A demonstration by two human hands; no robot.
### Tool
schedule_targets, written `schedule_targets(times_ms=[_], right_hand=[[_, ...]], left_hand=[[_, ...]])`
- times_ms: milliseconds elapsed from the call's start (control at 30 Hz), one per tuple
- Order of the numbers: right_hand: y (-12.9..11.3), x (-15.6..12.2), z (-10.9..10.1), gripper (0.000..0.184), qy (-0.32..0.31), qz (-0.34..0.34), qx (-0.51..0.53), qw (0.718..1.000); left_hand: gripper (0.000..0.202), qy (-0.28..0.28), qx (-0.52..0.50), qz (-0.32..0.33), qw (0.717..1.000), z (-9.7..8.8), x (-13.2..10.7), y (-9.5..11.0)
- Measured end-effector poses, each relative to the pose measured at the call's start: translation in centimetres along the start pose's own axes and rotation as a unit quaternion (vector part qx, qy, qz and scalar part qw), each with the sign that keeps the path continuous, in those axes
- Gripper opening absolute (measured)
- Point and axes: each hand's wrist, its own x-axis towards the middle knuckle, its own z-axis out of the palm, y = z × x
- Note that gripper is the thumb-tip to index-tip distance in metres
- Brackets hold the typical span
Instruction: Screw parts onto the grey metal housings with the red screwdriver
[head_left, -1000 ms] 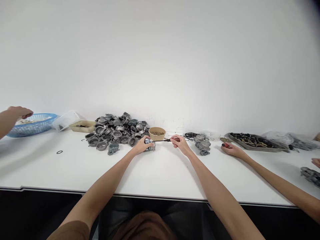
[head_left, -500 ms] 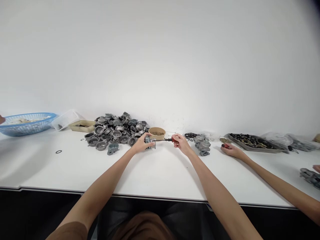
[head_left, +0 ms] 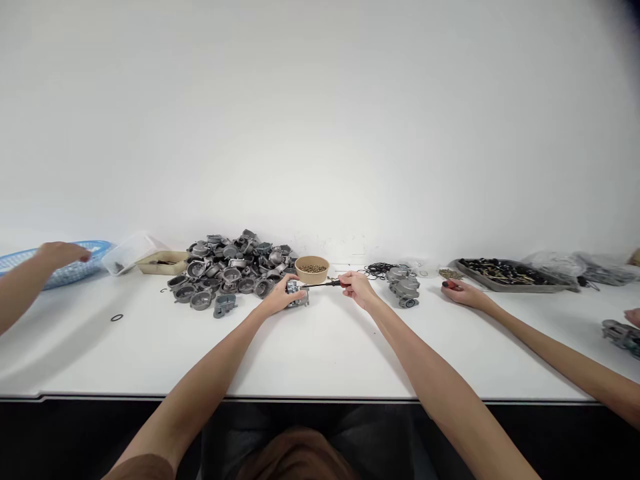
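My left hand (head_left: 280, 296) is closed around a grey metal carburetor (head_left: 296, 292) just above the white table. In my right hand (head_left: 359, 289) is a screwdriver (head_left: 330, 284) with a red and black handle, its shaft lying level and pointing left. The tip meets the carburetor near my left thumb; the exact contact spot is too small to make out. Right behind them stands a round tan tub (head_left: 313, 269) of small brass-coloured screws. Left of my left hand a heap of grey metal bowls (head_left: 233, 270) is piled against the wall.
Assembled carburetors (head_left: 404, 288) and black rubber rings (head_left: 379, 269) lie to the right. Beyond, a co-worker's hand (head_left: 467, 296) holds a red tool by a parts tray (head_left: 515, 277). At left, another person's hand (head_left: 60, 255) is over a blue basket (head_left: 75, 272); one black ring (head_left: 117, 318) lies nearby.
The screwdriver and carburetor have shifted slightly, both still held. On the left, another person's hand has reached in over the blue basket. The view has tilted a little.
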Motion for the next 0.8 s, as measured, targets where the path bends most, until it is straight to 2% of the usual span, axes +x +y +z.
schedule_targets(times_ms=[133, 267, 367, 467, 533, 600, 667, 800], right_hand=[[0.9, 0.1, 0.0, 0.032, 0.012, 0.026, -0.017, 0.999], [1.1, 0.0, 0.2, 0.037, 0.014, -0.006, -0.034, 0.999], [0.2, -0.5, 0.0, 0.035, -0.029, -0.088, -0.063, 0.994], [-0.6, -1.0, -0.3, 0.035, -0.080, -0.203, -0.124, 0.968], [-0.9, -1.2, -0.5, 0.035, -0.075, -0.235, -0.145, 0.958], [-0.9, -1.3, -0.5, 0.034, -0.059, -0.232, -0.136, 0.961], [-0.9, -1.2, -0.5, 0.034, -0.052, -0.204, -0.104, 0.972], [-0.8, -1.0, -0.1, 0.034, -0.053, -0.094, -0.019, 0.994]], left_hand=[[0.056, -0.017, 0.035, 0.052, 0.998, -0.5, -0.3, 0.7], [0.059, 0.000, 0.014, 0.049, 0.999, -1.0, 0.1, 0.9], [0.063, 0.004, -0.021, 0.012, 1.000, -1.1, 0.5, 0.5], [0.068, -0.036, -0.097, -0.065, 0.992, -0.9, 0.6, 0.0], [0.069, -0.066, -0.132, -0.099, 0.984, -0.7, 0.6, 0.0], [0.068, -0.068, -0.131, -0.093, 0.985, -0.6, 0.6, 0.1], [0.064, -0.049, -0.107, -0.055, 0.991, -0.6, 0.5, 0.4], [0.056, 0.008, -0.019, 0.036, 0.999, -1.2, 0.3, 0.9]])
